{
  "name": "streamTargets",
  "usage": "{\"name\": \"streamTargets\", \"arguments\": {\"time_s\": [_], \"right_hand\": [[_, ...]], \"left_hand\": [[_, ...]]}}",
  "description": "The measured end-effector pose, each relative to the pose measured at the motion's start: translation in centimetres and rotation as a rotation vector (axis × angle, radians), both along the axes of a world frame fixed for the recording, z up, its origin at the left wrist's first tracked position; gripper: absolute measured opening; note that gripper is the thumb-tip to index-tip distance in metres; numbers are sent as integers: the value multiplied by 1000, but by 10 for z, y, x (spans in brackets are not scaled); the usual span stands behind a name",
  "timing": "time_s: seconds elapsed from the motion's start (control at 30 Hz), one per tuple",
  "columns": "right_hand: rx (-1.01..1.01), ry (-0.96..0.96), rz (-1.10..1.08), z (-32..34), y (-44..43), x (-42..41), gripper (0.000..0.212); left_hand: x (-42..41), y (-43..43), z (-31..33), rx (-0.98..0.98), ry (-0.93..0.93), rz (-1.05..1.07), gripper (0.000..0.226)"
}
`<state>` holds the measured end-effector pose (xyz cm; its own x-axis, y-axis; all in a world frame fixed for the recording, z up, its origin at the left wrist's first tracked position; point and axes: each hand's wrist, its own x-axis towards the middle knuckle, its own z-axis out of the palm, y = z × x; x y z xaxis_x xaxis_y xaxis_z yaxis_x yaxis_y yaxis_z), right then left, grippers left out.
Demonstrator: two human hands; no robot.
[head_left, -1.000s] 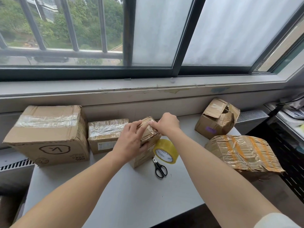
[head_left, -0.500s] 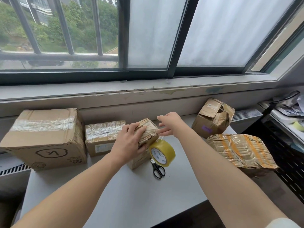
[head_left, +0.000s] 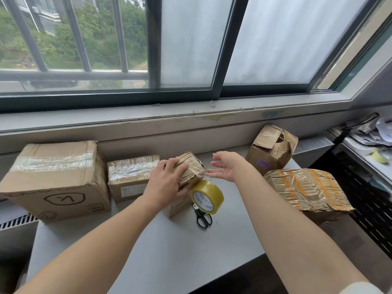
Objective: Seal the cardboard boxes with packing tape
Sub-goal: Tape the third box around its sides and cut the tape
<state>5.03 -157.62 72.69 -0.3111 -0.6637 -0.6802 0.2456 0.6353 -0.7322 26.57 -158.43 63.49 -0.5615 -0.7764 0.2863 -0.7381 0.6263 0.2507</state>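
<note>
Cardboard, creased and wrapped in wrinkled clear tape, is noted on the small box (head_left: pixel 192 166), which stands near the middle of the smooth grey table (head_left: pixel 169 251), towards its far edge. It is gripped from above by the left hand (head_left: pixel 167 183): the fingers are curled over the top and the thumb is pressed on the near face. The right hand (head_left: pixel 227 166) is held just beside the box's right corner, palm turned left, fingers straight and spread wide. It is empty, and contact with the box cannot be confirmed.

A tape roll (head_left: pixel 209 196), glossy yellowish-clear with a white printed core, is seen on edge against the box's right side, over the blades of black-handled scissors (head_left: pixel 203 218).

To the left, a mid-sized box (head_left: pixel 131 177) with a crinkled tape band across its top and a large box (head_left: pixel 55 179) with a similar band and a printed logo are recorded. To the right, a torn box (head_left: pixel 271 151) with crumpled flaps and a flattened, ribbed parcel (head_left: pixel 307 189) crossed by orange strips are recorded.
</note>
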Motion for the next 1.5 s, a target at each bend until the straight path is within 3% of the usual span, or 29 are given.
{"name": "streamTargets", "arguments": {"time_s": [0.17,0.27,0.37,0.5,0.57,0.7,0.87,1.03,1.3,1.5], "right_hand": [[6,117,31,-8,-3,-3,25],[69,477,138,-12,0,-15,28],[-50,482,230,-12,14,-22,30],[-34,655,720,-25,43,-4,80],[-9,775,864,-40,50,6,93],[-21,1046,831,-62,55,18,87],[-122,1045,747,-54,61,3,78],[-302,1201,768,-27,67,-14,70],[-293,1478,930,28,68,0,48],[-163,1415,1024,21,77,9,52]], "left_hand": [[-3,2,-2,-10,-26,-20,70],[-1,2,-1,-15,-7,11,68],[5,-5,0,-35,-2,33,69],[-6,-6,4,-8,-45,37,67],[-12,-4,7,21,-105,32,67],[-18,-10,17,29,-185,-27,66],[-20,-15,26,112,-184,-7,70],[-25,-12,22,93,-259,22,75],[-30,-4,22,83,-275,50,79],[-22,-5,21,121,-215,34,80]]}}
